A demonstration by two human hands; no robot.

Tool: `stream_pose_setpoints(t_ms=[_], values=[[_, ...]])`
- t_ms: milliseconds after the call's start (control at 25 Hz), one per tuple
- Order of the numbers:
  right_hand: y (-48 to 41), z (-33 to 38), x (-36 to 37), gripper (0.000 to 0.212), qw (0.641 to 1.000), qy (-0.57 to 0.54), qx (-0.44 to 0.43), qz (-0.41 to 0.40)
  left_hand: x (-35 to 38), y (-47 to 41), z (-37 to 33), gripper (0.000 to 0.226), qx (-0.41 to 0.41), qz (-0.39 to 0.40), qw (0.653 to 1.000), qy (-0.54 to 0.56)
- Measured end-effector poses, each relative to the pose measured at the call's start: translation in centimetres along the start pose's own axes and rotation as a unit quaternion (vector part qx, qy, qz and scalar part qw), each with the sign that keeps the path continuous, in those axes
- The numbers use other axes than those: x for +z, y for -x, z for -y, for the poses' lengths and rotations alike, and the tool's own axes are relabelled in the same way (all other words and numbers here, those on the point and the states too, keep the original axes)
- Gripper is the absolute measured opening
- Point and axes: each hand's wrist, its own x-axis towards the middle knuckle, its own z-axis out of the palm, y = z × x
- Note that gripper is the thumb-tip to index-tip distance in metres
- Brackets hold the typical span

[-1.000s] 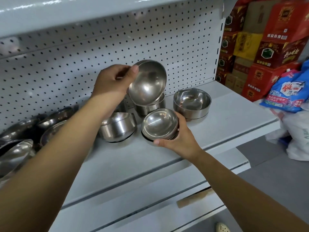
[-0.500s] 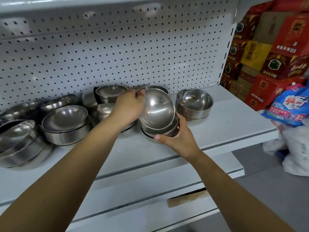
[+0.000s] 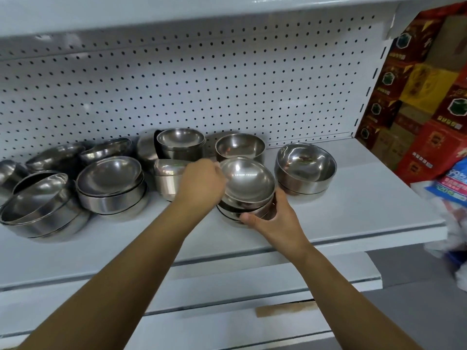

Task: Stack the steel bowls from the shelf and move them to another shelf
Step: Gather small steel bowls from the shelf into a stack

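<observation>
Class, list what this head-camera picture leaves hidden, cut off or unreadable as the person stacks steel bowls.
1. Head view: the right hand wraps the bowl stack, hiding how many bowls it holds.
2. The back of the left hand hides its fingertips; its grip on the top bowl is unclear.
3. The leftmost bowl is cut by the frame edge.
4. The blue packet is blurred and cropped at the right edge; print unreadable.
</observation>
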Motion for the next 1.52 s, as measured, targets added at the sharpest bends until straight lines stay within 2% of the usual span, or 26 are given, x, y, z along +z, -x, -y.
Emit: stream_pose_setpoints(t_ms=[160, 360, 560, 640, 760, 840, 920, 1000, 1120, 1200, 1440, 1520], values=[[-0.1, 0.0, -0.2, 0.117, 1.000, -0.016, -0.005, 0.022, 0.8, 1.9, 1.6, 0.053, -0.045, -0.031, 0.992, 0.113], [-0.1, 0.4, -0.4, 0.094, 0.999, -0.024, -0.016, 0.035, 2.3, 4.4, 2.5, 0.067, -0.080, -0.064, 0.973, 0.205], [-0.2, 0.2, -0.5, 0.099, 0.998, -0.029, -0.028, 0.044, 3.7, 6.0, 3.4, 0.082, -0.116, -0.050, 0.940, 0.317], [-0.1, 0.2, -0.5, 0.100, 0.998, -0.026, -0.027, 0.044, 4.0, 6.3, 3.6, 0.071, -0.114, -0.049, 0.933, 0.339], [-0.2, -0.1, -0.6, 0.099, 0.998, -0.030, -0.026, 0.042, 4.2, 6.8, 3.6, 0.039, -0.107, -0.046, 0.918, 0.380], [-0.2, -0.2, -0.5, 0.102, 0.998, -0.030, -0.026, 0.045, 4.2, 6.8, 3.6, 0.031, -0.107, -0.036, 0.915, 0.388], [-0.2, -0.3, -0.4, 0.115, 0.998, -0.013, -0.028, 0.056, 4.3, 7.1, 3.8, 0.027, -0.104, -0.038, 0.917, 0.383], [-0.3, -0.3, -0.1, 0.127, 0.997, 0.015, -0.038, 0.061, 4.2, 7.4, 3.9, 0.025, -0.078, -0.104, 0.932, 0.337], [-0.4, -0.4, 0.1, 0.131, 0.998, 0.026, -0.041, 0.049, 2.4, 7.1, 4.4, 0.017, -0.021, -0.306, 0.921, 0.240], [-0.4, -0.6, 0.3, 0.132, 0.998, 0.026, -0.039, 0.042, 0.3, 5.9, 5.0, 0.032, 0.004, -0.362, 0.915, 0.179], [-0.5, -0.5, 0.5, 0.132, 0.998, 0.023, -0.042, 0.036, -1.8, 2.0, 6.4, 0.080, -0.077, -0.197, 0.966, 0.148], [-0.5, -0.7, 0.5, 0.132, 0.998, 0.024, -0.043, 0.035, -1.5, 1.5, 6.6, 0.086, -0.085, -0.165, 0.971, 0.152]])
